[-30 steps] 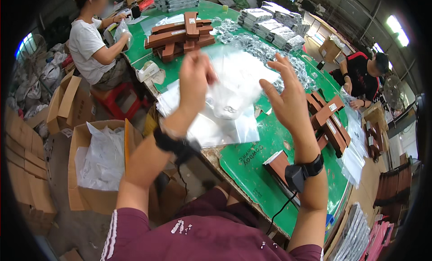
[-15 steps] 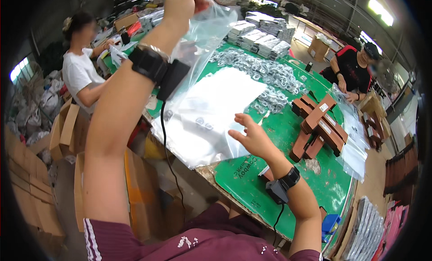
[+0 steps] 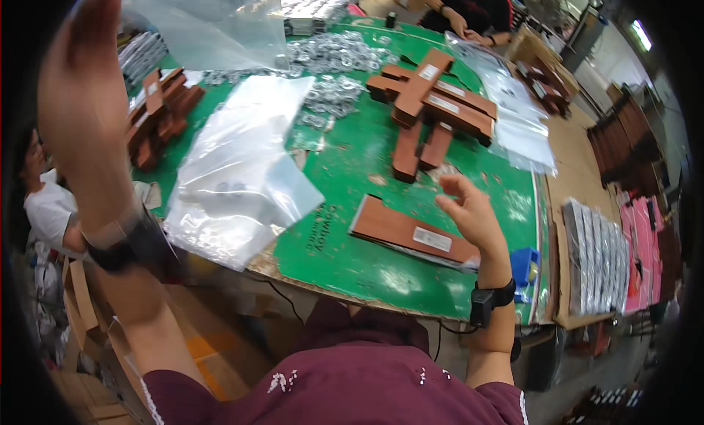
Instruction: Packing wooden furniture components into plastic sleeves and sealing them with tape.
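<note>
High at the left, my left hand [image 3: 84,102] is smeared by motion and its fingertips are partly cut off. A clear plastic bag [image 3: 213,29] hangs in the air from it, over the table's far left. My right hand [image 3: 473,211] hovers open and empty, fingers slightly curled and apart. Just below and left of it lies a flat brown piece [image 3: 396,228] with a white label. A stack of clear plastic bags [image 3: 235,161] is spread on the green table [image 3: 345,168] between my hands.
Crisscrossed brown pieces [image 3: 440,95] are piled beyond my right hand; another brown pile [image 3: 158,117] stands at left. Small grey metal parts [image 3: 334,95] lie at the back. A blue tape dispenser [image 3: 522,267] sits at the right edge. Co-workers are at the far side and left.
My view has turned to the right. My left hand has swung to the left with the clear bag. The flat brown piece, previously mostly hidden by my right wrist, now shows.
</note>
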{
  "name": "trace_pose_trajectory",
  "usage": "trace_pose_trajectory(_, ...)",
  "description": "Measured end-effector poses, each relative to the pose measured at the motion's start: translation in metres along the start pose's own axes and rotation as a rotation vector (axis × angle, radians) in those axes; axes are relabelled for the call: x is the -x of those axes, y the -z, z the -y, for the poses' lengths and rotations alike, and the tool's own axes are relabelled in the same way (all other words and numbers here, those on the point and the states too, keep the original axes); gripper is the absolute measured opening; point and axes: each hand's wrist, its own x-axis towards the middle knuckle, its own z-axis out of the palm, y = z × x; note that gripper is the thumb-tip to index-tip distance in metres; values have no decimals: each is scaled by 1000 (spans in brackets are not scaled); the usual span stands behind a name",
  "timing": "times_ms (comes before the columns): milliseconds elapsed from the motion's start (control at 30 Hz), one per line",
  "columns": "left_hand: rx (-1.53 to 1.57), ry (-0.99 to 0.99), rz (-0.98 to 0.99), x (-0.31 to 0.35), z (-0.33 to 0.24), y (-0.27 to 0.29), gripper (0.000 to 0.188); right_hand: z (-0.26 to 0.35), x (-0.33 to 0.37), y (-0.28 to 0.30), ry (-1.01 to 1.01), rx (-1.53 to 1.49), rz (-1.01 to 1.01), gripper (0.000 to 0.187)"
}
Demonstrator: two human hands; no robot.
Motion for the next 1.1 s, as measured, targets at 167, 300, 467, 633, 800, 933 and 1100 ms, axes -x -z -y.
trace_pose_trajectory(167, -504, 249, 121, 256, 30, 17, 15, -39, 31, 7, -128, 532, 342, 65)
trace_pose_trajectory(300, -748, 695, 389, 368, 9, 53, 7, -36, 29, -5, -168, 685, 516, 63)
trace_pose_trajectory(467, -871, 886, 1077, 394, -25, 80, 30, -32, 43, -9, -194, 770, 533, 60)
trace_pose_trajectory(633, -1015, 885, 851, 364, -42, 80, 22, -10, 54, -18, -213, 838, 576, 70)
trace_pose_trajectory(800, -1287, 605, 607, 331, -42, 88, 27, -21, 84, -31, 12, 834, 418, 83)
trace_pose_trajectory(933, -1279, 346, 484, 321, -41, 52, 60, -23, 99, -42, 175, 864, 345, 92)
trace_pose_trajectory(1100, -1397, 398, 834, 367, -41, 42, 67, -34, 101, -44, 350, 874, 279, 83)
